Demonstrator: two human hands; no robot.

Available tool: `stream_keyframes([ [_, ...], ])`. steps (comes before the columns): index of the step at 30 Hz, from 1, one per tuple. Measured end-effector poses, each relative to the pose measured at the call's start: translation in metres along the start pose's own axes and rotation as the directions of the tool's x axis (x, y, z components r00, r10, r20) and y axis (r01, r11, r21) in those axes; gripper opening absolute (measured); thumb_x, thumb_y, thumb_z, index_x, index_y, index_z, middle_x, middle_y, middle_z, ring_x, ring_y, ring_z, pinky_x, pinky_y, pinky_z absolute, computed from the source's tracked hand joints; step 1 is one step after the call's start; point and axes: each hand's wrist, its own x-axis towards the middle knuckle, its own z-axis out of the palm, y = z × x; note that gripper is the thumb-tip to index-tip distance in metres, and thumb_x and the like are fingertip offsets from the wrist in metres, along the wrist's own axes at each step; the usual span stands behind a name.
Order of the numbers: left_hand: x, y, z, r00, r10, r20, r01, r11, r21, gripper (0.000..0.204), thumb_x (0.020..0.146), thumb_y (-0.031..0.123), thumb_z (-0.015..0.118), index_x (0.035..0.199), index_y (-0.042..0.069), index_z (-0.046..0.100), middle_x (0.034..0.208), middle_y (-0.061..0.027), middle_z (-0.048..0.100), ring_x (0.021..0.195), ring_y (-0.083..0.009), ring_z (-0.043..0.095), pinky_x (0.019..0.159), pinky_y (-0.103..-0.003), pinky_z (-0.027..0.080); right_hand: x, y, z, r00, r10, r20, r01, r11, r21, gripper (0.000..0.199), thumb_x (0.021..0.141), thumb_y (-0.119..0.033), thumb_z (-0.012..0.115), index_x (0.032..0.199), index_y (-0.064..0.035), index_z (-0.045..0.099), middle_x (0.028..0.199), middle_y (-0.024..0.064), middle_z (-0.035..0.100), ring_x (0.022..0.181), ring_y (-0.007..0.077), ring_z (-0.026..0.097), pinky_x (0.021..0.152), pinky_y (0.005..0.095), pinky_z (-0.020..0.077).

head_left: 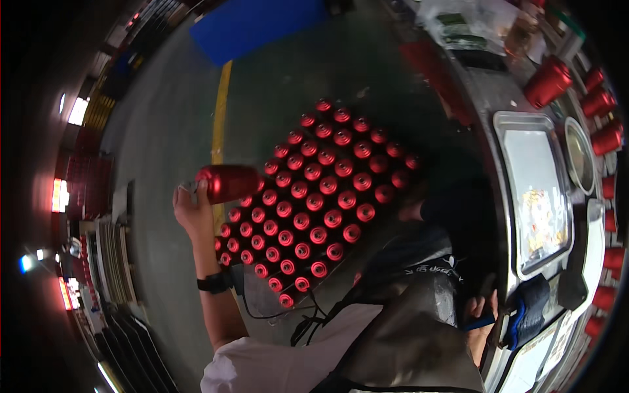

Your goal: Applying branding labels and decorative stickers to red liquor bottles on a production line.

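One red canister (228, 183) pinched by my left hand (190, 208); slack fingers could drop it; right hand's (478, 335) grip, I can't tell.

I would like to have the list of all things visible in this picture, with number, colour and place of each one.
Held red container: one, red, in the left hand
Standing red containers: several dozen, red, rows mid-view
Side red containers: several, red, right side
Worktable: one, grey, right
Tray: one, silver-rimmed, on worktable
Round dish: one, metallic, right of tray
Cloth-like item: one, dark blue, below tray
Blue panel: one, blue, top
Floor line: one, yellow, upper middle
Flat boards: several, pale, left
Rim items: too blurred to count
Wristband: one, black, left wrist
Left hand: one, bare, left of middle
Right hand: one, bare, lower right
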Motion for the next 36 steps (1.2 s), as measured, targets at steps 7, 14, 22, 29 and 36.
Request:
stream_keyframes([
  [7,-0.128,-0.215,-0.047,0.909,-0.341,-0.238,0.409,0.622,0.668,0.03,0.086,0.033,0.066,0.085,0.003,0.063,0.093,-0.0172,0.062,0.086,-0.0401,0.061,0.073,-0.051,0.048,0.039,-0.006,0.015,0.99,-0.133,-0.048,0.134,0.991,0.023,0.044,0.105,-0.029,0.044,0.064,-0.012,0.043,0.047,0.0045,0.033,0.047,0.0161,0.027,0.055,0.0267,0.0347],
  [14,-0.299,-0.326,-0.079,0.553,-0.709,-0.437,0.744,0.184,0.642,0.025,0.084,0.025,0.065,0.089,0.0,0.064,0.096,-0.0199,0.064,0.088,-0.0396,0.062,0.076,-0.051,0.049,0.039,-0.009,0.044,0.995,-0.033,0.097,0.036,0.999,-0.02,0.041,0.104,-0.024,0.044,0.064,-0.0135,0.039,0.048,0.0031,0.033,0.048,0.0153,0.028,0.055,0.0266,0.0345],
  [22,-0.415,-0.383,-0.049,0.381,-0.811,-0.443,0.845,0.111,0.524,0.033,0.081,0.028,0.071,0.086,-0.004,0.067,0.083,-0.0252,0.068,0.08,-0.0432,0.067,0.072,-0.051,0.052,0.05,0.042,0.062,0.999,0.012,0.049,-0.005,0.99,-0.142,0.039,0.102,-0.022,0.045,0.065,-0.0134,0.04,0.05,0.003,0.034,0.049,0.0154,0.03,0.056,0.0271,0.0349],
  [29,-0.444,-0.437,0.011,0.411,-0.822,-0.394,0.858,0.202,0.472,0.034,0.079,0.028,0.075,0.08,-0.004,0.065,0.082,-0.0259,0.065,0.08,-0.044,0.064,0.073,-0.051,0.05,0.066,0.08,0.068,0.999,0.03,-0.014,-0.032,0.978,-0.205,0.036,0.101,-0.021,0.045,0.066,-0.0134,0.041,0.052,0.0029,0.036,0.05,0.0155,0.031,0.056,0.0276,0.0352],
  [36,-0.438,-0.467,0.048,0.41,-0.835,-0.367,0.864,0.225,0.451,0.03,0.079,0.024,0.073,0.083,-0.005,0.068,0.079,-0.0261,0.065,0.078,-0.043,0.065,0.073,-0.051,0.051,0.082,0.11,0.073,0.999,0.038,-0.027,-0.043,0.969,-0.242,0.033,0.099,-0.02,0.046,0.067,-0.0133,0.042,0.053,0.0029,0.037,0.051,0.0155,0.033,0.057,0.028,0.0356],
])
